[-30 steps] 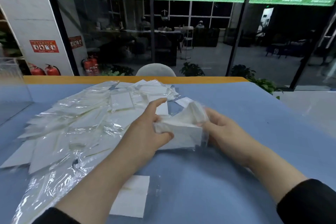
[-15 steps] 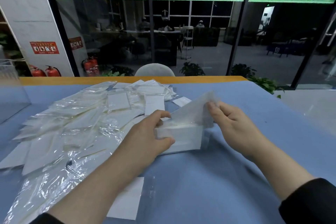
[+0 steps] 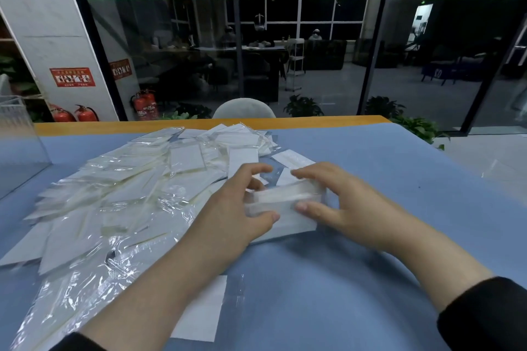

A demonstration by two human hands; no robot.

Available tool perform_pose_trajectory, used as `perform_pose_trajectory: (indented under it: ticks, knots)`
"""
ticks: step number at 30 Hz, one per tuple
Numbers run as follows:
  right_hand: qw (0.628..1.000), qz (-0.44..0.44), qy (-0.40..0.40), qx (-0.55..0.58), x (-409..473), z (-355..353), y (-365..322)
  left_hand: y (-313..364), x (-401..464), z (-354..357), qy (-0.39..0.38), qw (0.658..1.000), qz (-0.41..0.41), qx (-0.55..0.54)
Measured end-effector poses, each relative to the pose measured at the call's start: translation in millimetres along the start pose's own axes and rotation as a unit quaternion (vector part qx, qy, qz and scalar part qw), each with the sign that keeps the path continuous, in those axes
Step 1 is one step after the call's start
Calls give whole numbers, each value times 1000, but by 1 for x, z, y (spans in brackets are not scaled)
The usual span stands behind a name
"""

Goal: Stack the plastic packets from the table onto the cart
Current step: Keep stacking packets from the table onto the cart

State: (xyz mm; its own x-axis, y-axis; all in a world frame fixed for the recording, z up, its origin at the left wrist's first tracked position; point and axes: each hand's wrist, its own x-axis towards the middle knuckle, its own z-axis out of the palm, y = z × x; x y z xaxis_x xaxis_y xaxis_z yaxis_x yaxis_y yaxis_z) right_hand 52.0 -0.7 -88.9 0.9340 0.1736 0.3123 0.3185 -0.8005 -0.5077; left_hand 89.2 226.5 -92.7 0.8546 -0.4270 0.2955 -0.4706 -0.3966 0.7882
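A small stack of clear plastic packets (image 3: 282, 204) with white inserts sits on the blue table (image 3: 370, 265) between my hands. My left hand (image 3: 239, 208) grips the stack's left end, thumb at the front and fingers curled over the back. My right hand (image 3: 342, 202) grips its right end the same way. A wide loose pile of the same packets (image 3: 114, 196) spreads over the table to the left. One single packet (image 3: 199, 310) lies near the front edge, partly under my left forearm. No cart is in view.
A clear acrylic box (image 3: 20, 145) stands at the table's far left. The table's far edge is an orange wooden strip (image 3: 199, 124) with a pale chair back (image 3: 243, 108) behind it. A glass wall and plants lie beyond.
My right hand laid the lifted packet down on top of the stack and now grips the stack's right end. My left hand stayed on the left end.
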Motion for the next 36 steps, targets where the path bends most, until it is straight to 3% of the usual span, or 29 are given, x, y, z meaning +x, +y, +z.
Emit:
perform_pose_trajectory:
  ticks: [6, 12, 14, 16, 18, 22, 24, 29, 36]
  knots:
    - [998, 36, 10, 52, 2, 8, 7, 5, -3, 5, -5, 1000, 22, 21]
    - [995, 61, -41, 68, -3, 6, 5, -1, 0, -1, -39, 994, -9, 102]
    - [990, 67, -6, 122, -1, 2, 0, -2, 1, -4, -24, 995, -34, 91]
    - [975, 103, 87, 178, 4, -1, 3, -2, 2, -4, -18, 995, -44, 87]
    - [969, 157, 138, 133, 13, -1, 15, -2, 2, -6, 9, 997, -41, 68]
    - [964, 262, 52, -6, 42, -2, 42, -3, 8, -18, 140, 989, -54, 13]
    - [949, 306, 0, -71, 66, -5, 45, -3, 9, -22, 168, 983, -67, 10]
    - [913, 357, -96, -173, 122, -7, 46, -8, 9, -22, 155, 984, -65, 57]
    - [900, 388, -151, -129, 157, -4, 43, -14, 9, -22, 161, 983, -66, 57]
